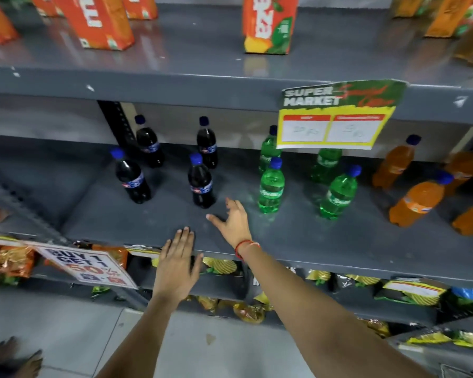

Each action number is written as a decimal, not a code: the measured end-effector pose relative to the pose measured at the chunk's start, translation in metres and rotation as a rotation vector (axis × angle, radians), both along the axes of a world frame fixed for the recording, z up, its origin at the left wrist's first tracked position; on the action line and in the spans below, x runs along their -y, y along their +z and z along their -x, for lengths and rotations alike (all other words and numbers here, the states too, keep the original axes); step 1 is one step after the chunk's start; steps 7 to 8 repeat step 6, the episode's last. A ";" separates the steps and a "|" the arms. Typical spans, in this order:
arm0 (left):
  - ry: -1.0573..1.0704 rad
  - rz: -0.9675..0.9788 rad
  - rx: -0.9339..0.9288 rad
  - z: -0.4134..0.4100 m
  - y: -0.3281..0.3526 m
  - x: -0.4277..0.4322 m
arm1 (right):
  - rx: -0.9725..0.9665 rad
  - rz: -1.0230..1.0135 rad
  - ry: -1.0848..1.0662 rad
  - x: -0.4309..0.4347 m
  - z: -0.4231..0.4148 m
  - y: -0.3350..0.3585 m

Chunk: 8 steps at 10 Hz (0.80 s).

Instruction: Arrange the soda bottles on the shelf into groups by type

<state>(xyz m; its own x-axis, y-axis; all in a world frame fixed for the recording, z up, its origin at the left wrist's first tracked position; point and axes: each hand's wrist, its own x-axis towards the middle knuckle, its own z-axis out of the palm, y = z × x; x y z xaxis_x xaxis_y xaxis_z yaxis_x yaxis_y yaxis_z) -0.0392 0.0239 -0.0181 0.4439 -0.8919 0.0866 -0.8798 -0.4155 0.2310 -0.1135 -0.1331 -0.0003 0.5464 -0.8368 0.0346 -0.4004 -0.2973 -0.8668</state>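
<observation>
On the grey middle shelf stand three groups of blue-capped bottles. Several dark cola bottles are at the left, several green soda bottles in the middle, several orange soda bottles at the right. My right hand hovers open over the shelf, just right of the nearest cola bottle and apart from it, fingers spread. My left hand lies flat and open at the shelf's front edge, holding nothing.
Orange juice cartons stand on the shelf above. A supermarket price sign hangs from that shelf and hides part of the green bottles. A "Buy 1 Get 1" sign and snack packets sit below.
</observation>
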 end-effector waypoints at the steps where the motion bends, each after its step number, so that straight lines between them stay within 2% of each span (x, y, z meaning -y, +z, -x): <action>1: 0.010 0.006 0.010 0.000 -0.004 0.001 | 0.049 -0.043 -0.030 0.003 -0.031 0.001; 3: -0.011 0.004 0.040 -0.007 -0.011 -0.002 | 0.069 0.009 -0.064 0.006 -0.057 -0.003; 5: -0.027 0.033 -0.005 -0.009 -0.012 -0.005 | 0.041 0.007 -0.038 0.001 -0.052 0.006; 6: -0.011 0.081 -0.060 -0.013 -0.005 0.001 | 0.100 0.014 -0.088 -0.008 -0.039 0.013; 8: -0.011 0.081 -0.060 -0.013 -0.005 0.001 | 0.100 0.014 -0.088 -0.008 -0.039 0.013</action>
